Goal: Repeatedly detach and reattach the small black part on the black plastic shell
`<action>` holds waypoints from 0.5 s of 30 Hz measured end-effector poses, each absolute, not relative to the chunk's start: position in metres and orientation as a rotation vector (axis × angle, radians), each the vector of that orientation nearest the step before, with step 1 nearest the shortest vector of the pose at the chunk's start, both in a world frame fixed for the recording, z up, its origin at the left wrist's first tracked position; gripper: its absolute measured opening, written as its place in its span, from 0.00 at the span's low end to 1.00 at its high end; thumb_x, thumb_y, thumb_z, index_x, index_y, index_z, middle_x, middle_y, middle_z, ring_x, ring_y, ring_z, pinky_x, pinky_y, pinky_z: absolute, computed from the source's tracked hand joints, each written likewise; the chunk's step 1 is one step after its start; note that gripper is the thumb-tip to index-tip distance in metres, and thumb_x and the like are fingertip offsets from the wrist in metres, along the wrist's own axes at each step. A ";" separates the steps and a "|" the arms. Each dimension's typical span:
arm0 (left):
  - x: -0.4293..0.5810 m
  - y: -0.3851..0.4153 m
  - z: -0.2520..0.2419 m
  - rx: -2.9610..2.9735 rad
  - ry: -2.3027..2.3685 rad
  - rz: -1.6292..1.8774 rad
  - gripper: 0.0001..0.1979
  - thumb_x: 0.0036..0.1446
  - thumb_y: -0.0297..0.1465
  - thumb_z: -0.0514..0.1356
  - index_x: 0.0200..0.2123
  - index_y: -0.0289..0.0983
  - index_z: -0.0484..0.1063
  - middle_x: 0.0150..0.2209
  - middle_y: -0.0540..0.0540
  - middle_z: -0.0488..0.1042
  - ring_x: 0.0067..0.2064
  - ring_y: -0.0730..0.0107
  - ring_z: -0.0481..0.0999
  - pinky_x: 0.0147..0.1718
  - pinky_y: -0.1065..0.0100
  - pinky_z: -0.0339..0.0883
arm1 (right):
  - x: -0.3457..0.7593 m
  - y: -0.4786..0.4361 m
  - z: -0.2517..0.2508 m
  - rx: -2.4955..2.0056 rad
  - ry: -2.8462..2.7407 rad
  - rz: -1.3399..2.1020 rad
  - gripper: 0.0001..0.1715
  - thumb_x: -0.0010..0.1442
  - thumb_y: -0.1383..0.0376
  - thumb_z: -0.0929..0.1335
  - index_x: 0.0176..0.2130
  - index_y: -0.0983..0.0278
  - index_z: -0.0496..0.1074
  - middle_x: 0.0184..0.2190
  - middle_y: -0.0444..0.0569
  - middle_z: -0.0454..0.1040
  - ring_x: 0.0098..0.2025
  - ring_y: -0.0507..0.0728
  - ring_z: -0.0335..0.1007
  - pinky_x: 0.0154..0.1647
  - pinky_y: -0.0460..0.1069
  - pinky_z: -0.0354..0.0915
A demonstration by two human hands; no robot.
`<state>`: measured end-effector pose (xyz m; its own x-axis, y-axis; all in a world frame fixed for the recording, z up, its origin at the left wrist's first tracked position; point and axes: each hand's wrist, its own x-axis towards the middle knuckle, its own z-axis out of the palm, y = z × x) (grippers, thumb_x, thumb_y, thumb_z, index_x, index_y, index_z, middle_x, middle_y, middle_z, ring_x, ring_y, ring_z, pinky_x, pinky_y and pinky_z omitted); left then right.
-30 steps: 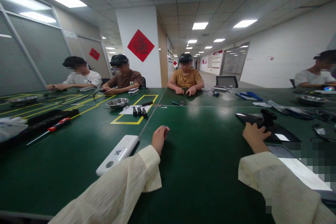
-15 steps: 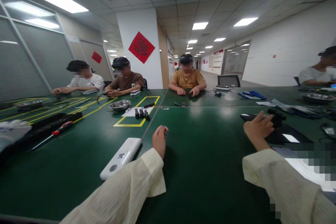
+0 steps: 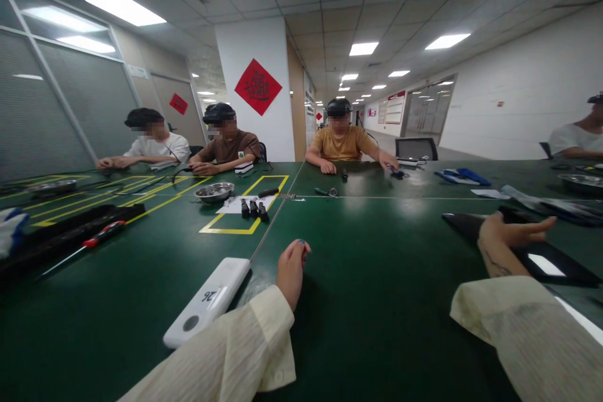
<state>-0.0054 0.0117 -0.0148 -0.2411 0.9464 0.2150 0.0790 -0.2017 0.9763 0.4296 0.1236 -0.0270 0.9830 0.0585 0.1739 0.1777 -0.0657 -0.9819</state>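
My left hand [image 3: 293, 269] rests on the green table [image 3: 367, 301] with its fingers curled together. A small blue spot shows at the fingertips; whether it is a held thing I cannot make out. Beside that forearm lies a white oblong device [image 3: 210, 301] marked 26. Over on the right, my right hand [image 3: 511, 239] is held above a flat black tablet-like panel [image 3: 464, 221], its fingers stretched out and nothing visible in them. The hand hides part of the panel, and contact between them cannot be told.
Ahead on the left are a metal bowl [image 3: 215, 192], several small black parts [image 3: 254, 208] on white paper and a yellow tape outline [image 3: 230, 230]. A red-handled screwdriver [image 3: 101, 235] lies farther left. Across the table a person [image 3: 343, 141] reaches toward a blue item [image 3: 397, 173].
My right hand has moved right and turned, its fingers now pointing right. My left hand stays closed. The person opposite has stretched an arm sideways, leaving a small black thing on the table.
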 end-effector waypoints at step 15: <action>-0.005 0.013 -0.017 1.302 1.302 1.533 0.13 0.50 0.39 0.50 0.21 0.37 0.62 0.19 0.54 0.56 0.23 0.75 0.57 0.23 0.73 0.51 | 0.464 0.141 -0.036 -1.398 -0.010 -0.189 0.28 0.46 0.86 0.61 0.46 0.69 0.62 0.50 0.59 0.67 0.53 0.56 0.65 0.57 0.51 0.56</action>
